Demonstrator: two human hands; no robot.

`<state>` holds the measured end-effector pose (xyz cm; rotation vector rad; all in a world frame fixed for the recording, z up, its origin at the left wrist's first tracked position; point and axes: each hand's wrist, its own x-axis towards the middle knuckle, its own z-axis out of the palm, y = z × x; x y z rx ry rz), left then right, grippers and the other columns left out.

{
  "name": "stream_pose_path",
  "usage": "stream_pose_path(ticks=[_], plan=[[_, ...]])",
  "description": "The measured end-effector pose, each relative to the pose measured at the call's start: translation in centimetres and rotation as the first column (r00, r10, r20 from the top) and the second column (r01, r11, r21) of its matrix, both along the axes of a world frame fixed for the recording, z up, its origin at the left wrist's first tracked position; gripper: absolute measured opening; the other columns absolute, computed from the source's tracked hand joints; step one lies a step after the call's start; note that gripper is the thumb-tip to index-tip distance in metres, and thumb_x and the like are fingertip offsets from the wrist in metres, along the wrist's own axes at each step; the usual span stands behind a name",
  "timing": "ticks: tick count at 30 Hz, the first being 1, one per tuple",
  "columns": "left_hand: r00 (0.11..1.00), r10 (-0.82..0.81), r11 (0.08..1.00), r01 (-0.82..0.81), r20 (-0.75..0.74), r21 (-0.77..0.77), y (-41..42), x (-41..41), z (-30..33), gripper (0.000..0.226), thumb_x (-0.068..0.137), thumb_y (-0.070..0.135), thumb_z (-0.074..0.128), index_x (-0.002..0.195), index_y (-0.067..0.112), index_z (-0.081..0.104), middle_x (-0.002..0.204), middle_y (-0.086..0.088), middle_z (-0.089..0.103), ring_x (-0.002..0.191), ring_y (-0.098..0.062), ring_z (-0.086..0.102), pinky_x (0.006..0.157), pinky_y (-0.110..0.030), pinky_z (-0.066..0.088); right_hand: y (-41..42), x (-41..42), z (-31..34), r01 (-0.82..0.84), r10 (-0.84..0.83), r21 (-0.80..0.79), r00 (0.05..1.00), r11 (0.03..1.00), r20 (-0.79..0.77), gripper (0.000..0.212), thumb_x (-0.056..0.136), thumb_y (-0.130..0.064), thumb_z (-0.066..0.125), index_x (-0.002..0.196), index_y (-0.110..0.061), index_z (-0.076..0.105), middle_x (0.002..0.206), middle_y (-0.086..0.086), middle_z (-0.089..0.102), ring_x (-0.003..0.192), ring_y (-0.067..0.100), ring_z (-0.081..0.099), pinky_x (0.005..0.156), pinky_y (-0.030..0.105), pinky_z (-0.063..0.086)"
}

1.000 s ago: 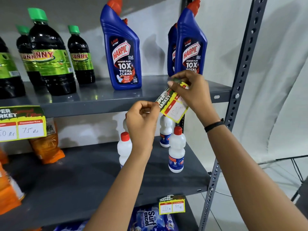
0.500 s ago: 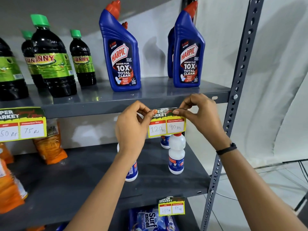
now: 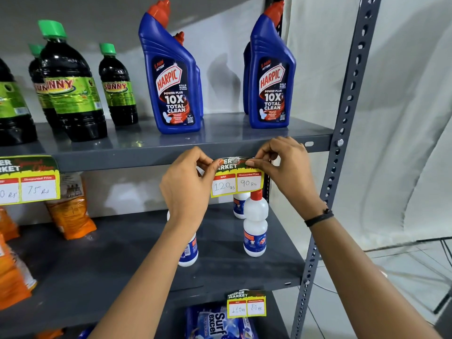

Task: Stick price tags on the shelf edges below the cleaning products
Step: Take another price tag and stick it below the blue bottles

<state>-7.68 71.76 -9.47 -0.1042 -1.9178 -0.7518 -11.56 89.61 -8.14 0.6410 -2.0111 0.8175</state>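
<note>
— Yellow, that price tag [image 3: 236, 179]? Where is it sitting?

— Yellow-bordered, yes, with "120 Rs" and "90 Rs" handwritten in two white boxes. Its top strip lies against the front edge of the grey shelf [image 3: 137, 156], below the two blue toilet cleaner bottles [image 3: 171, 79], and the rest hangs down below the edge.

— And the hands?

— The left hand [image 3: 187, 189] is at the tag's 9 o'clock, thumb and forefinger pinching the upper left corner. The right hand [image 3: 285, 167] is at 3 o'clock, its fingers [image 3: 252, 163] pressed together on the upper right corner, holding it to the shelf edge.

— Anything else tagged?

— Another tag [image 3: 28, 179] hangs from the same edge far out at 9 o'clock, under the dark green-capped bottles [image 3: 71, 89]. A third tag [image 3: 246, 305] hangs at 6 o'clock, from the edge of the shelf carrying the white bottles [image 3: 255, 223].
</note>
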Motion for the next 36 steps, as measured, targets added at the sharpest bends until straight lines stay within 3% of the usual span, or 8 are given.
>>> stream_pose_path(ticks=[7,12,17,23,33,36], plan=[[1.000,0.024,1.000,-0.024,0.008,-0.010,0.0,-0.1,0.0,0.025,0.081,0.033,0.069,0.070,0.012,0.060,0.069,0.001,0.068,0.059,-0.012,0.054,0.045,-0.018,0.030,0.0,0.0,0.1,-0.005,0.005,-0.011,1.000,1.000,0.015,0.021,0.072,-0.033,0.076,0.071,-0.015,0.063,0.072,-0.011,0.058,0.072,0.009,0.048,0.069,0.037,0.046],[0.999,-0.019,0.999,0.017,0.041,0.048,0.0,0.2,0.4,0.025,0.081,0.035,0.069,0.071,0.013,0.061,0.069,0.006,0.065,0.064,-0.013,0.057,0.049,-0.027,0.038,0.1,0.2,0.3,-0.058,0.062,-0.076,0.997,0.995,0.053,0.021,0.072,-0.031,0.076,0.068,-0.016,0.062,0.070,-0.006,0.061,0.067,0.007,0.051,0.063,0.022,0.042],[0.998,-0.037,0.997,0.033,0.046,0.072,0.1,0.5,1.6,0.024,0.081,0.037,0.069,0.072,0.015,0.061,0.068,0.009,0.063,0.065,-0.012,0.059,0.051,-0.030,0.044,-0.2,0.5,0.8,-0.098,0.125,-0.211,0.985,0.972,0.118,0.017,0.074,-0.027,0.076,0.070,-0.017,0.062,0.068,-0.006,0.062,0.066,0.013,0.055,0.063,0.028,0.049],[0.999,-0.009,0.997,0.006,0.040,0.074,0.4,0.1,2.8,0.024,0.081,0.038,0.067,0.074,0.016,0.060,0.068,0.008,0.064,0.066,-0.014,0.061,0.053,-0.031,0.046,-0.6,-0.1,1.5,-0.035,0.085,-0.310,0.985,0.950,0.150,0.022,0.074,-0.035,0.075,0.064,-0.035,0.055,0.063,-0.012,0.060,0.059,0.008,0.054,0.058,0.039,0.053],[0.994,0.098,0.995,-0.099,-0.042,-0.027,0.7,-0.6,2.2,0.024,0.080,0.034,0.068,0.074,0.014,0.057,0.074,0.001,0.065,0.067,-0.013,0.053,0.046,-0.021,0.025,-1.2,-0.1,1.5,0.077,-0.055,-0.300,0.995,0.951,0.083,0.017,0.071,-0.035,0.077,0.073,-0.025,0.063,0.075,-0.008,0.059,0.059,0.001,0.048,0.055,0.019,0.039],[0.983,0.167,0.981,-0.174,-0.079,-0.091,0.6,-0.8,2.3,0.023,0.076,0.036,0.071,0.077,0.016,0.059,0.084,-0.002,0.061,0.080,-0.021,0.054,0.055,-0.027,0.028,-1.3,0.0,1.5,0.086,-0.072,-0.285,0.996,0.955,0.060,0.019,0.072,-0.036,0.077,0.082,-0.022,0.068,0.089,-0.010,0.057,0.061,-0.002,0.048,0.056,0.015,0.038]])
